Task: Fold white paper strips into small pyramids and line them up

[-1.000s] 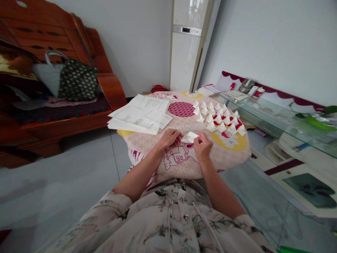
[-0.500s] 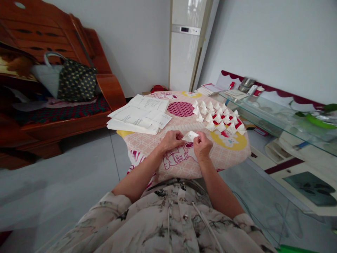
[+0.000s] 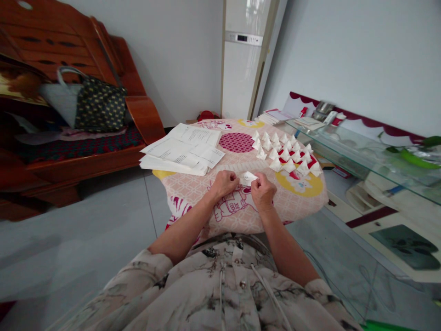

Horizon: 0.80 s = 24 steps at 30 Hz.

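Note:
My left hand (image 3: 224,182) and my right hand (image 3: 262,191) both pinch a small folded white paper piece (image 3: 248,177), held just above the pink patterned tablecloth (image 3: 193,186) near its front edge. Fingers of both hands are closed on the paper's two ends. Farther back on the cloth, to the right, several finished folded paper pieces (image 3: 285,154) stand in rows. A stack of printed white sheets (image 3: 182,151) lies at the left of the cloth.
A wooden bench (image 3: 86,92) with a dark dotted bag (image 3: 99,105) stands at the left. A tall white air conditioner (image 3: 243,59) is behind the table. A glass-topped low cabinet (image 3: 361,156) with bottles and papers runs along the right wall.
My hands have drawn closer together around the paper piece, which now looks smaller and more folded. The right hand shifted slightly left.

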{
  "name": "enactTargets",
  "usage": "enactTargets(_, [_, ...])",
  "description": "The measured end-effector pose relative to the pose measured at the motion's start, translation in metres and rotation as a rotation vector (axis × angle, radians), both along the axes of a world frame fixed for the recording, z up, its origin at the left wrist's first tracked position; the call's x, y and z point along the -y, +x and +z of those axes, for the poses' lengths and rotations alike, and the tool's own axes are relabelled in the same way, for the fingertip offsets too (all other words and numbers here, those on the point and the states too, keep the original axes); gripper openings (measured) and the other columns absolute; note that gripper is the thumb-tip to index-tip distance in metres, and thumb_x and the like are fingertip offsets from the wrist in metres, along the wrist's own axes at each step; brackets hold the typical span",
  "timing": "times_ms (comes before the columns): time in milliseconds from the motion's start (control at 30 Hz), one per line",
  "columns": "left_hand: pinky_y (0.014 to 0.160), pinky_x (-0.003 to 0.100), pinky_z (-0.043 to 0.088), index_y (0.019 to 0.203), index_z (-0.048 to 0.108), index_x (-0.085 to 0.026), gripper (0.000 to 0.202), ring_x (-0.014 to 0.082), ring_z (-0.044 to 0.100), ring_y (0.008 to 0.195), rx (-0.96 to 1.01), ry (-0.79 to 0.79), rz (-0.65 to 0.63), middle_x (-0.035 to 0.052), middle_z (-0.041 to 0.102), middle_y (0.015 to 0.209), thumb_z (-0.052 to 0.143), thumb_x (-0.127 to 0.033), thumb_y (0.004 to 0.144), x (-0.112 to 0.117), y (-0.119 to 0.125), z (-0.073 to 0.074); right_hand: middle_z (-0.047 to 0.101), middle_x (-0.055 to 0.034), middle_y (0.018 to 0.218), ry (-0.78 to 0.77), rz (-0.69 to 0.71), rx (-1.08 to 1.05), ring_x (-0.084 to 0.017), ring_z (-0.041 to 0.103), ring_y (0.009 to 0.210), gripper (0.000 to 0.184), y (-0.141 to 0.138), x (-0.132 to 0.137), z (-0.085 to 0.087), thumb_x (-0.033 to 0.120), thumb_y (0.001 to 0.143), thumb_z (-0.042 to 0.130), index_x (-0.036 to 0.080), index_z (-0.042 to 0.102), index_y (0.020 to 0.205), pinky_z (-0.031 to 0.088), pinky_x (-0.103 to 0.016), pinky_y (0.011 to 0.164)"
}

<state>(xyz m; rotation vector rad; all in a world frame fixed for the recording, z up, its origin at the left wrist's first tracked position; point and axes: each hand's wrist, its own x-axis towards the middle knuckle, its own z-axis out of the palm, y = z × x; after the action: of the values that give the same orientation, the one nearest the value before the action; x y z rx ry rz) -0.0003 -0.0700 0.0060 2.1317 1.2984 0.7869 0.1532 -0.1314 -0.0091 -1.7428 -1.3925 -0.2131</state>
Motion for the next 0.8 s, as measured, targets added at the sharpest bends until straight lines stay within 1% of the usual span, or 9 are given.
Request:
enactTargets(67, [0.062, 0.026, 0.040, 0.064, 0.070, -0.013, 0.019, 0.0144, 0.054, 0.060, -0.053, 0.036, 0.022, 0.0022, 0.061, 0.056, 0.059, -0.018, 0.079, -0.001, 0.001, 0.000, 0.070, -0.0085, 0.070, -0.020, -0.007, -0.033, -0.020, 0.059, 0.064, 0.035, 0.000, -0.001, 0.000, 0.017, 0.079, 0.046, 0.015, 0.076, 0.097, 0.041, -0.029, 0.066])
enactTargets(167, [0.061, 0.026, 0.040, 0.063, 0.071, -0.014, 0.019, 0.0147, 0.053, 0.060, -0.122, 0.035, 0.008, 0.0022, 0.060, 0.055, 0.058, -0.015, 0.077, -0.003, 0.001, 0.002, 0.071, -0.0086, 0.071, -0.053, -0.006, -0.134, -0.021, 0.061, 0.068, 0.034, 0.004, -0.004, 0.001, 0.018, 0.074, 0.048, 0.015, 0.077, 0.092, 0.044, -0.030, 0.068])
enactTargets(233, [0.058, 0.025, 0.038, 0.060, 0.069, -0.014, 0.019, 0.0140, 0.051, 0.056, -0.144, -0.017, -0.015, 0.0011, 0.057, 0.051, 0.057, -0.014, 0.075, -0.003, -0.001, 0.004, 0.073, -0.0092, 0.075, -0.065, 0.021, -0.233, -0.022, 0.063, 0.071, 0.032, 0.008, -0.006, 0.001, 0.020, 0.071, 0.049, 0.015, 0.077, 0.086, 0.046, -0.031, 0.071])
enactTargets(333, [0.052, 0.023, 0.036, 0.057, 0.066, -0.015, 0.023, 0.0123, 0.049, 0.049, -0.098, -0.146, -0.049, -0.0006, 0.054, 0.046, 0.055, -0.017, 0.077, -0.004, -0.005, 0.006, 0.074, -0.0085, 0.074, -0.109, 0.065, -0.391, -0.023, 0.064, 0.070, 0.029, 0.015, -0.009, 0.001, 0.023, 0.066, 0.051, 0.014, 0.076, 0.080, 0.049, -0.032, 0.070])
enactTargets(433, [0.047, 0.022, 0.035, 0.056, 0.063, -0.015, 0.033, 0.0113, 0.049, 0.044, -0.021, -0.251, -0.081, -0.0002, 0.054, 0.045, 0.055, -0.029, 0.085, -0.007, -0.008, 0.006, 0.074, -0.0082, 0.073, -0.146, 0.084, -0.486, -0.024, 0.065, 0.069, 0.030, 0.018, -0.011, -0.001, 0.024, 0.064, 0.052, 0.014, 0.076, 0.080, 0.050, -0.033, 0.069])
enactTargets(500, [0.045, 0.023, 0.035, 0.058, 0.063, -0.015, 0.046, 0.0118, 0.050, 0.042, 0.035, -0.280, -0.055, 0.0011, 0.055, 0.046, 0.053, -0.046, 0.091, -0.008, -0.010, 0.005, 0.075, -0.0087, 0.076, -0.141, 0.089, -0.492, -0.024, 0.066, 0.071, 0.031, 0.018, -0.011, -0.002, 0.025, 0.064, 0.052, 0.014, 0.076, 0.081, 0.051, -0.033, 0.070])
enactTargets(567, [0.046, 0.023, 0.037, 0.065, 0.065, -0.014, 0.057, 0.0125, 0.052, 0.042, 0.112, -0.263, -0.004, 0.0023, 0.057, 0.048, 0.044, -0.058, 0.094, -0.008, -0.011, 0.005, 0.076, -0.0091, 0.078, -0.134, 0.090, -0.476, -0.024, 0.067, 0.073, 0.032, 0.018, -0.012, -0.003, 0.025, 0.064, 0.052, 0.014, 0.077, 0.082, 0.051, -0.033, 0.072])
enactTargets(667, [0.052, 0.022, 0.042, 0.081, 0.069, -0.012, 0.057, 0.0130, 0.059, 0.051, 0.218, -0.149, 0.008, 0.0048, 0.067, 0.062, 0.038, -0.058, 0.097, -0.008, -0.013, 0.006, 0.076, -0.0096, 0.078, -0.138, 0.083, -0.461, -0.024, 0.067, 0.072, 0.033, 0.018, -0.012, -0.003, 0.025, 0.065, 0.052, 0.014, 0.077, 0.083, 0.051, -0.033, 0.072])
enactTargets(800, [0.064, 0.023, 0.047, 0.102, 0.071, -0.013, 0.042, 0.0147, 0.066, 0.068, 0.221, 0.009, -0.093, 0.0076, 0.075, 0.095, 0.054, -0.050, 0.091, -0.006, -0.012, 0.008, 0.076, -0.0093, 0.076, -0.150, 0.049, -0.442, -0.026, 0.067, 0.074, 0.031, 0.018, -0.012, -0.002, 0.025, 0.065, 0.053, 0.015, 0.077, 0.081, 0.051, -0.034, 0.072])
